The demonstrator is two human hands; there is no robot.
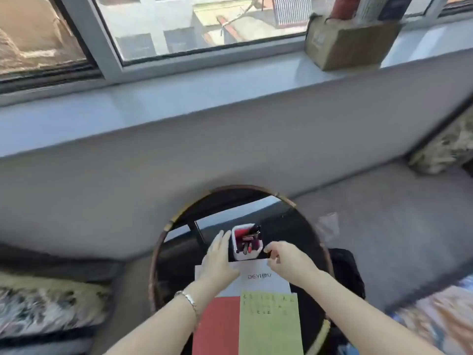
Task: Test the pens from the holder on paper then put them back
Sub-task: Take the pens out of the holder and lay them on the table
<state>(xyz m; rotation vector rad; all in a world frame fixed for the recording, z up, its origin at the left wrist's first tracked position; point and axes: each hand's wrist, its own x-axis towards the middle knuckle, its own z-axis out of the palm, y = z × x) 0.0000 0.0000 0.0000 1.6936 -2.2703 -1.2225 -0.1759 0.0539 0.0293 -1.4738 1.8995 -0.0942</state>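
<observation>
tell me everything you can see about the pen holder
The pen holder is a small white squarish cup, plastic by its look, open on top and upright on the dark round table, just beyond the white paper. Red and dark pens stand in it. The left hand lies along its left wall, fingers straight; the right hand curls near its right corner, contact unclear.

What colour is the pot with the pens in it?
The pen holder is white outside, red inside, seen in the head view.
</observation>
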